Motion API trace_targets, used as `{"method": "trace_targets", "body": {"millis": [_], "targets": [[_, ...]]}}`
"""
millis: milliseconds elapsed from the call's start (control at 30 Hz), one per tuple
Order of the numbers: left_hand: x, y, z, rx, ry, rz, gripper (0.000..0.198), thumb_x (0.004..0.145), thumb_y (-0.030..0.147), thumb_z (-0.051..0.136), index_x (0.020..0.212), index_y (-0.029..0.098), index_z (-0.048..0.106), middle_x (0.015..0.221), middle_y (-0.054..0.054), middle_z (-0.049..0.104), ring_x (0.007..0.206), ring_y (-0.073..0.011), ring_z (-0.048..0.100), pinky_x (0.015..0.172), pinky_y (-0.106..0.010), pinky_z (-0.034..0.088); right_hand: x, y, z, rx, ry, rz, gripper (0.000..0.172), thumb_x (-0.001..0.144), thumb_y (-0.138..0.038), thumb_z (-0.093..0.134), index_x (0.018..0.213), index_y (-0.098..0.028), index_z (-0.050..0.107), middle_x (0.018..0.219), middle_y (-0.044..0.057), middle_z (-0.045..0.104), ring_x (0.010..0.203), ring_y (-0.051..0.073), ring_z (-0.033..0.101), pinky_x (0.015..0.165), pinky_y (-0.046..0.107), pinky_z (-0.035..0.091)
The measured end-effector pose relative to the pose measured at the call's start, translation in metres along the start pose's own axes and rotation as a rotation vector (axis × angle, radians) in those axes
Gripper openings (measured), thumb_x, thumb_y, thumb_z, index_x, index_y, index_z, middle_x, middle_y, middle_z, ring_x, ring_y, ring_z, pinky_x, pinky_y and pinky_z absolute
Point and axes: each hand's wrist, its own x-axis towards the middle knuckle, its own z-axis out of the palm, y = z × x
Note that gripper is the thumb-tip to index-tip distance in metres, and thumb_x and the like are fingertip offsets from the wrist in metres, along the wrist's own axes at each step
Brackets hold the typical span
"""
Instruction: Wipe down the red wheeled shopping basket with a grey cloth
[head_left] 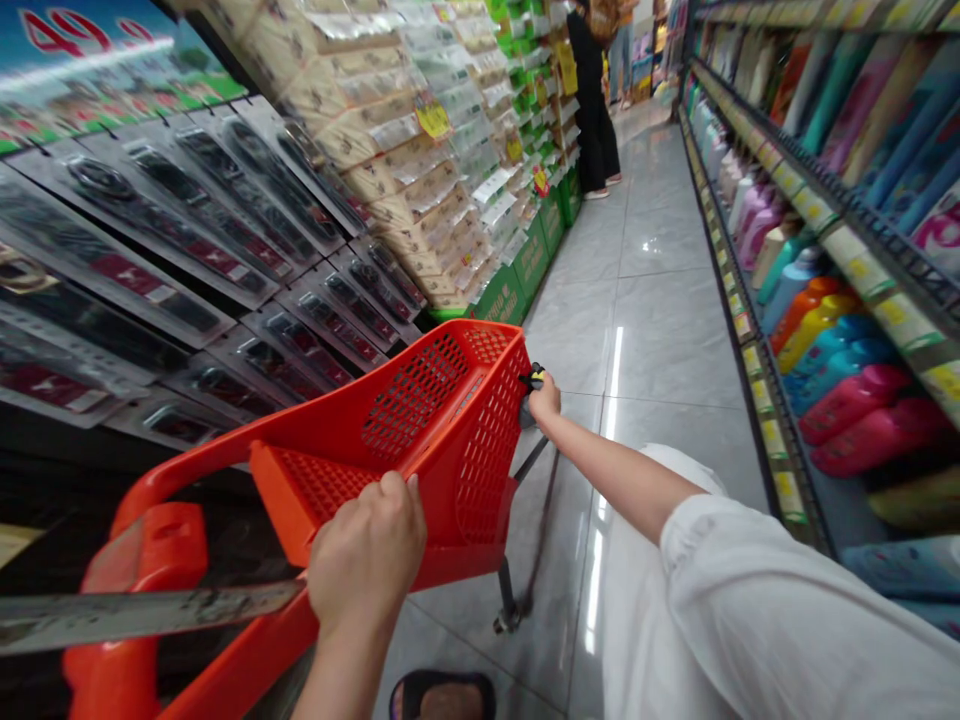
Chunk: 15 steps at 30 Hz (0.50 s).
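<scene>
A red plastic shopping cart (480, 470) with lattice sides stands tilted across my view. My left hand (367, 550) is closed over the cart's near side rim, knuckles up. Stretched forward past the cart's far corner, my right hand (546, 402) is closed around a small black-and-yellow thing (534, 377). That thing sits right beside the cart's outer wall; its kind is too small to make out, and I cannot tell whether it is fixed to the cart. A grey, scuffed flat bar (150, 612) crosses the cart's handle end at the lower left.
Packaged belts (225, 190) hang on a rack to the left, beside tall stacks of beige packs (420, 190). Shelves of colourful bottles (832, 330) line the right. A person in black trousers (594, 100) stands up the tiled aisle (660, 300). A sandalled foot (442, 697) shows below.
</scene>
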Motion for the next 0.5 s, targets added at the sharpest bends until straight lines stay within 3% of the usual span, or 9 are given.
{"method": "trace_targets", "body": {"millis": [167, 300, 367, 433, 500], "targets": [[0.002, -0.001, 0.003, -0.025, 0.008, 0.021, 0.047, 0.097, 0.033, 0.016, 0.078, 0.015, 0.056, 0.069, -0.013, 0.064, 0.066, -0.0307, 0.065, 0.052, -0.032, 0.035, -0.087, 0.020, 0.006, -0.170, 0.054, 0.145, 0.049, 0.063, -0.010, 0.048, 0.109, -0.022, 0.056, 0.100, 0.007, 0.062, 0.097, 0.022, 0.058, 0.092, 0.037, 0.044], [0.006, -0.002, 0.008, -0.060, 0.000, 0.011, 0.049, 0.096, 0.033, 0.015, 0.079, 0.015, 0.057, 0.069, -0.014, 0.064, 0.066, -0.0305, 0.066, 0.051, -0.031, 0.034, -0.181, 0.044, -0.002, -0.164, -0.093, 0.193, 0.044, 0.062, -0.011, 0.048, 0.105, -0.021, 0.054, 0.099, 0.008, 0.062, 0.094, 0.024, 0.060, 0.088, 0.038, 0.047], [0.007, -0.003, 0.010, -0.071, -0.001, 0.006, 0.049, 0.096, 0.033, 0.015, 0.079, 0.015, 0.058, 0.069, -0.014, 0.065, 0.067, -0.0309, 0.066, 0.051, -0.031, 0.034, -0.215, 0.053, -0.007, -0.098, -0.157, 0.171, 0.044, 0.063, -0.014, 0.048, 0.104, -0.024, 0.054, 0.096, 0.005, 0.064, 0.092, 0.023, 0.061, 0.087, 0.038, 0.048], [0.007, -0.005, 0.012, -0.076, 0.001, 0.011, 0.048, 0.095, 0.032, 0.017, 0.079, 0.015, 0.058, 0.069, -0.014, 0.065, 0.067, -0.0313, 0.066, 0.052, -0.031, 0.034, -0.227, 0.056, -0.007, -0.053, -0.134, 0.198, 0.039, 0.063, -0.017, 0.049, 0.101, -0.026, 0.054, 0.090, 0.003, 0.065, 0.086, 0.022, 0.062, 0.081, 0.036, 0.051], [0.006, -0.006, 0.012, -0.073, 0.010, 0.024, 0.046, 0.095, 0.031, 0.018, 0.078, 0.015, 0.058, 0.068, -0.013, 0.064, 0.066, -0.0310, 0.066, 0.052, -0.032, 0.035, -0.216, 0.052, -0.002, -0.042, -0.081, 0.240, 0.032, 0.063, -0.020, 0.048, 0.094, -0.025, 0.054, 0.081, 0.002, 0.064, 0.077, 0.022, 0.062, 0.072, 0.034, 0.051]]}}
